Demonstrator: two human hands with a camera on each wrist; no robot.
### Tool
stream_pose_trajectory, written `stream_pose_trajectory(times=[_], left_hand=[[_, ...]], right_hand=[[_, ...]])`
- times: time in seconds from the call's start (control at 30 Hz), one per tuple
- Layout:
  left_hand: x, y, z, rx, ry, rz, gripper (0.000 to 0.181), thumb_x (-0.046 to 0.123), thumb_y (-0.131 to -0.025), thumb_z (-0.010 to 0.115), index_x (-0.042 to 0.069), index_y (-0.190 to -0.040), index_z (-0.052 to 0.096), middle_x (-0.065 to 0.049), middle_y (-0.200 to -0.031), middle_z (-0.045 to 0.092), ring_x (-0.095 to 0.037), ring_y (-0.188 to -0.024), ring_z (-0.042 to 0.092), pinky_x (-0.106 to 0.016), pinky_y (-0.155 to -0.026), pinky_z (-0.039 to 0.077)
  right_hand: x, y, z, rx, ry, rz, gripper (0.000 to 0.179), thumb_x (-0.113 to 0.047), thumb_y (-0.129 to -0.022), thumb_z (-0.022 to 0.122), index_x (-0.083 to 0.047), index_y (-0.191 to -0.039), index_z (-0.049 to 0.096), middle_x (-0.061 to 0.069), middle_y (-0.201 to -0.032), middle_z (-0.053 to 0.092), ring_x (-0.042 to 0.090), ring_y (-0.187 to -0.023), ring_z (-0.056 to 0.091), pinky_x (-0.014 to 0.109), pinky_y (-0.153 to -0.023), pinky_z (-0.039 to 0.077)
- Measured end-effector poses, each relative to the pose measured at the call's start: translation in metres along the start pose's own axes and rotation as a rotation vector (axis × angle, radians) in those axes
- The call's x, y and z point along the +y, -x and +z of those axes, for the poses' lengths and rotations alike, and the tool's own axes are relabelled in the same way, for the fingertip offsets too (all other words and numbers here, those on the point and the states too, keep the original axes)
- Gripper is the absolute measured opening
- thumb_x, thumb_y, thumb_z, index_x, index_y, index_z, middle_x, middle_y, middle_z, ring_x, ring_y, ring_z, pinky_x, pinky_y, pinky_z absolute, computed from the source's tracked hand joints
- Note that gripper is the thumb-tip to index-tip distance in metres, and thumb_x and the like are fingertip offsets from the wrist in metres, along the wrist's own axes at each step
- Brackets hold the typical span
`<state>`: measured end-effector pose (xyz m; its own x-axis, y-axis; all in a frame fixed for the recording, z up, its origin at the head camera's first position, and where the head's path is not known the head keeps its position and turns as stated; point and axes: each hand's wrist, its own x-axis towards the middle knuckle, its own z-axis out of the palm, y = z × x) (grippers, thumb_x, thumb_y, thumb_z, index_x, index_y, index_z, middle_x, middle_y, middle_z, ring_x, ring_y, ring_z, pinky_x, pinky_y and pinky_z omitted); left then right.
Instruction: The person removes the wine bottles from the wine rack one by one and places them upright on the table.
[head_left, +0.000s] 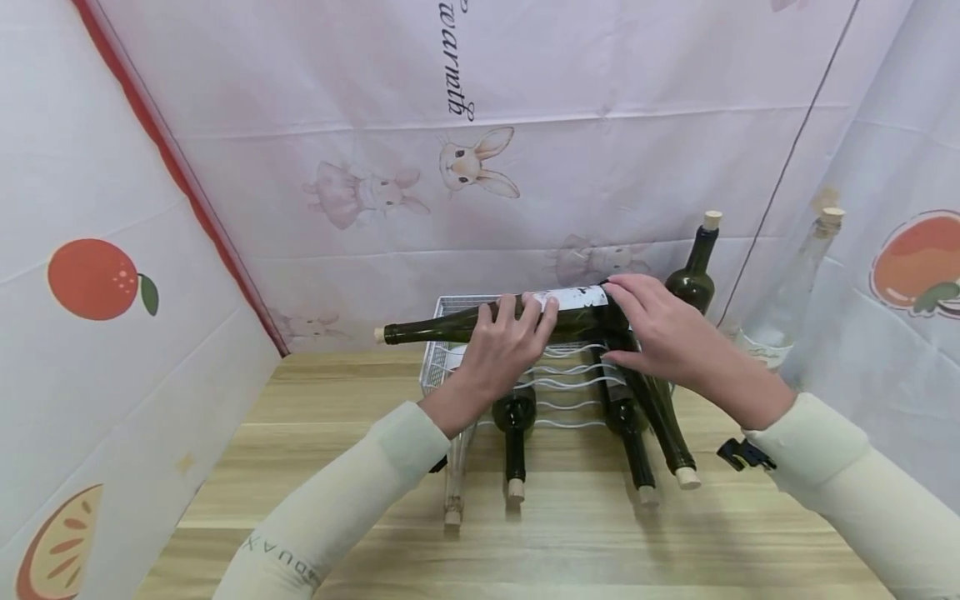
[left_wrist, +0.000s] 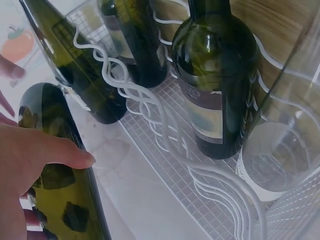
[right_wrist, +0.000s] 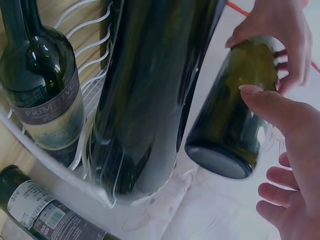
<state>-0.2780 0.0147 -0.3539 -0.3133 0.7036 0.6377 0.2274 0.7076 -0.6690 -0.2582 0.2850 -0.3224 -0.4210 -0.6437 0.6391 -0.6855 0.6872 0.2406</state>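
My left hand (head_left: 510, 342) grips a green glass wine bottle (head_left: 431, 327), lying almost level above a white wire wine rack (head_left: 567, 385). Its corked neck points left, and a pale label faces up. In the left wrist view the thumb crosses the bottle (left_wrist: 75, 195) while the fingers go behind it. At the base end is my right hand (head_left: 671, 333), with fingers extended and thumb apart. The right wrist view shows its thumb (right_wrist: 272, 107) overlapping the bottle (right_wrist: 220, 125) and its fingers beside it; contact is unclear.
The rack holds a clear bottle (head_left: 456, 479), a dark bottle (head_left: 514, 412), another dark bottle (head_left: 628, 425) and a green bottle (head_left: 663, 417), necks toward me. Behind right stand a dark corked bottle (head_left: 692, 279) and a clear corked one (head_left: 783, 300). Printed curtains surround the wooden table (head_left: 315, 467).
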Motion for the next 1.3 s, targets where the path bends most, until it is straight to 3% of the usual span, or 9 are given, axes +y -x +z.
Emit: stream_pose_trajectory(times=[0.2, 0.5, 1.07, 1.3], left_hand=[[0.002, -0.002, -0.006, 0.045, 0.013, -0.012, 0.038, 0.015, -0.104, 0.052, 0.018, -0.141, 0.062, -0.007, -0.12, 0.071, -0.029, -0.099, 0.07, -0.04, -0.065, 0.062], [0.006, -0.007, -0.012, 0.095, -0.003, -0.013, 0.036, 0.012, -0.107, 0.048, 0.02, -0.138, 0.064, -0.004, -0.118, 0.07, -0.027, -0.094, 0.069, -0.038, -0.064, 0.061], [0.011, -0.012, -0.016, 0.183, -0.03, -0.012, 0.032, 0.017, -0.107, 0.05, 0.023, -0.133, 0.067, -0.002, -0.116, 0.069, -0.026, -0.091, 0.067, -0.04, -0.064, 0.059], [0.011, -0.008, -0.023, 0.248, 0.004, -0.009, 0.036, 0.012, -0.108, 0.045, 0.024, -0.133, 0.068, -0.003, -0.117, 0.07, -0.027, -0.089, 0.066, -0.041, -0.065, 0.059]], right_hand=[[-0.006, -0.012, 0.004, -0.037, 0.05, -0.024, 0.103, -0.037, -0.062, 0.101, 0.013, -0.138, 0.052, 0.029, -0.134, 0.06, 0.045, -0.125, 0.059, 0.055, -0.105, 0.053], [-0.009, -0.018, 0.004, -0.158, 0.153, 0.017, 0.11, -0.046, -0.064, 0.098, 0.012, -0.143, 0.048, 0.029, -0.135, 0.06, 0.044, -0.127, 0.059, 0.053, -0.109, 0.052], [-0.02, -0.03, 0.002, -0.163, 0.232, -0.007, 0.092, -0.047, -0.065, 0.097, 0.007, -0.129, 0.058, 0.023, -0.12, 0.065, 0.041, -0.107, 0.064, 0.049, -0.087, 0.06], [-0.036, -0.029, -0.004, -0.133, 0.327, 0.02, 0.082, -0.048, -0.061, 0.094, 0.006, -0.112, 0.061, 0.019, -0.104, 0.068, 0.038, -0.09, 0.065, 0.046, -0.07, 0.06]])
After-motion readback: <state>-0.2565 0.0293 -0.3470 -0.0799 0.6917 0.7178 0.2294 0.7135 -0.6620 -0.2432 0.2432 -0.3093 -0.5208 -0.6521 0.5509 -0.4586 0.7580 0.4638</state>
